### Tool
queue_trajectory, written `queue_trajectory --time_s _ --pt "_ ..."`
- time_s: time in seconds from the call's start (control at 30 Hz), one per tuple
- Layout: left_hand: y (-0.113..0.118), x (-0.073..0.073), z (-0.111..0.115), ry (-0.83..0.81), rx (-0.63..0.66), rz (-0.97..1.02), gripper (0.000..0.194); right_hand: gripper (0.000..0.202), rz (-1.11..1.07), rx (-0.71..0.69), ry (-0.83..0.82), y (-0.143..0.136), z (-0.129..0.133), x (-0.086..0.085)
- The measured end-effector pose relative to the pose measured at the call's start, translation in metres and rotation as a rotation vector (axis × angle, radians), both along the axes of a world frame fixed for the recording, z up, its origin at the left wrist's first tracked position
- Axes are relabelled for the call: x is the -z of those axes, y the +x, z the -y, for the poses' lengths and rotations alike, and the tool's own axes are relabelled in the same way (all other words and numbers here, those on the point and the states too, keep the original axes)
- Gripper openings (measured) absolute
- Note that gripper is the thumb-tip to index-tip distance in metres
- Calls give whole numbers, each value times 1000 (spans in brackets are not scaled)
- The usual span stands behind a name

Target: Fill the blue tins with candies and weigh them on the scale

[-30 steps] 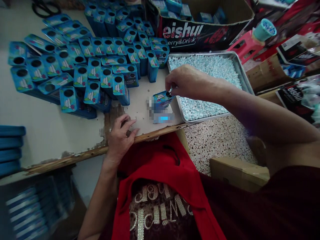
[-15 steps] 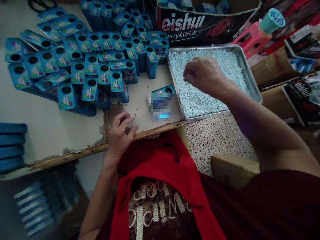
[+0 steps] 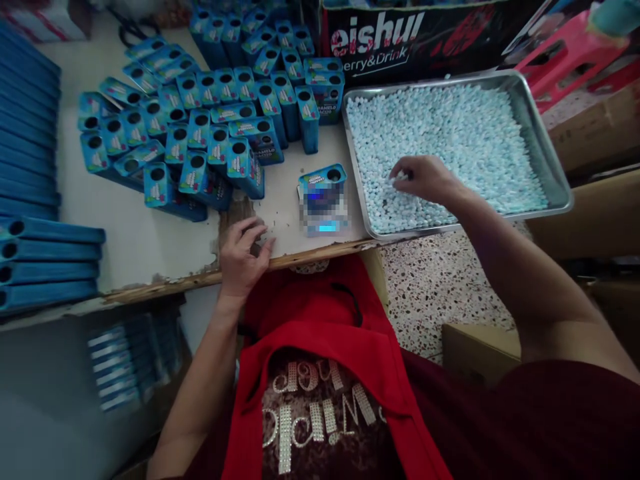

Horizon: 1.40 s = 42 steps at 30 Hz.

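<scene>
My right hand (image 3: pixel 423 179) is over the near left part of a metal tray (image 3: pixel 563 193) full of small pale blue pellets (image 3: pixel 450 127). Its fingers are pinched together on a few of the pellets. Left of the tray, a blue box (image 3: pixel 323 177) with a round hole stands on a small scale (image 3: pixel 326 228), whose surface is partly pixelated. My left hand (image 3: pixel 245 257) rests at the table's wooden front edge, fingers apart, holding nothing. Several blue boxes (image 3: pixel 200 167) with round dark holes stand grouped behind and left of it.
More blue boxes are stacked at the far left (image 3: pixel 50 267). A black printed carton (image 3: pixel 380 43) stands behind the tray, with a pink stool (image 3: pixel 570 57) to its right. Packed boxes (image 3: pixel 115 370) sit below the table, and a brown carton (image 3: pixel 480 347) is on the floor.
The view has shifted, showing more of the left stacks. My right hand has moved down and nearer the tray's front side, and pellets now show in its fingers. My left hand stays at the edge.
</scene>
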<state>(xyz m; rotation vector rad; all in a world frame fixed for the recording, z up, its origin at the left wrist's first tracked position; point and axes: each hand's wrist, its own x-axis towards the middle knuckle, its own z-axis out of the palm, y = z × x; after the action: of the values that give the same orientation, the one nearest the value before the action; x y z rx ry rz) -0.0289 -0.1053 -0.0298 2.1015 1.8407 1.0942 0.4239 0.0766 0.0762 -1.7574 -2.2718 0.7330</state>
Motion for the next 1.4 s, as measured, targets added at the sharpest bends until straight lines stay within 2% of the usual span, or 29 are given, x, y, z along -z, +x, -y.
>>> queue_trajectory --time_s 0.13,0.27,0.37,0.43,0.57,0.63,0.7,0.8,0.9,0.97,1.07,1.2,1.27,1.33,1.4 --pt "1 1 2 5 -25 -18 28 16 -496 299 -272 10 -8 -10" --pt "2 0 2 -12 -32 -17 30 28 -886 410 -508 13 -4 -14" --pt "2 0 0 -13 -32 -22 30 30 -1062 451 -652 12 -3 -16" --pt "3 1 -1 8 -32 -22 30 31 -1038 479 -605 11 -4 -15" --pt "2 4 -1 72 -34 -22 29 24 -780 507 -328 10 -5 -7" --pt "1 2 0 76 -33 -19 29 16 -603 430 -166 12 -2 -4" --pt "4 -3 -3 78 -35 2 29 9 -389 291 12 12 2 -4" --pt "23 -12 -21 94 -56 102 44 11 -187 143 169 2 9 -11" --pt "61 -18 -57 62 -18 307 71 10 -336 144 182 -25 14 -19" --pt "89 -23 -84 -18 70 448 72 4 -558 190 108 -50 13 -22" --pt "116 -38 -116 -75 193 490 52 18 -818 284 -109 -84 5 -22" --pt "124 -70 -139 184 341 209 33 42 -996 375 -443 -107 -10 -20" --pt "124 -81 -150 312 385 42 31 51 -1080 400 -581 -108 -16 -16" --pt "125 -83 -161 373 375 -54 36 56 -1155 409 -688 -106 -20 -12" --pt "128 -78 -172 369 318 -78 35 58 -1224 407 -782 -104 -21 -9"
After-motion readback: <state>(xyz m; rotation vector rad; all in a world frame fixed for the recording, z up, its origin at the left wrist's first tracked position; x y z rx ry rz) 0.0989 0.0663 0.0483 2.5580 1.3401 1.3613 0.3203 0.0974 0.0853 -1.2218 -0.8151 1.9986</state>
